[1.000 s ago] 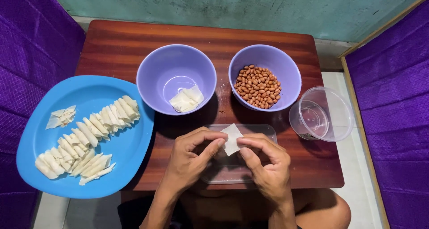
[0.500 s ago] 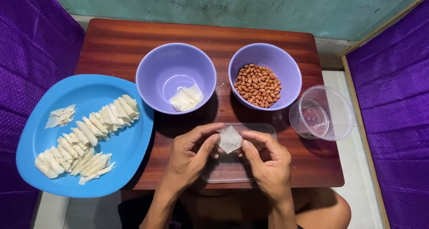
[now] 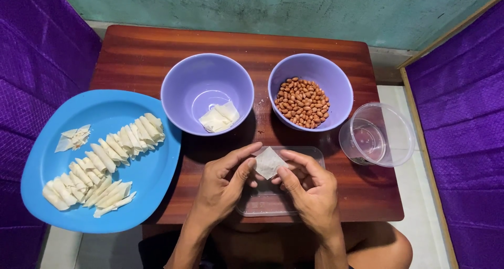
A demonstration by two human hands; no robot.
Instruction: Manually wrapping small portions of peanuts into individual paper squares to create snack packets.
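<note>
My left hand (image 3: 224, 184) and my right hand (image 3: 310, 189) together pinch a small pale square dough wrapper (image 3: 269, 161) above a clear flat plastic lid (image 3: 262, 203) at the table's near edge. Behind the hands stand two purple bowls: the left bowl (image 3: 176, 98) holds a few folded white wrappers (image 3: 219, 116), the right bowl (image 3: 340, 88) holds brown peanuts (image 3: 303, 102). A blue plate (image 3: 149, 179) at the left carries several rolled white pieces (image 3: 105, 158) in rows.
A clear empty plastic tub (image 3: 379, 135) sits tilted at the table's right edge. The brown wooden table (image 3: 157, 48) stands between purple cushioned seats (image 3: 31, 64) left and right. A teal wall lies beyond.
The wrapper, flat and white a second ago, has been folded in by my fingers and now looks smaller and greyer. My hands stay in the same spot.
</note>
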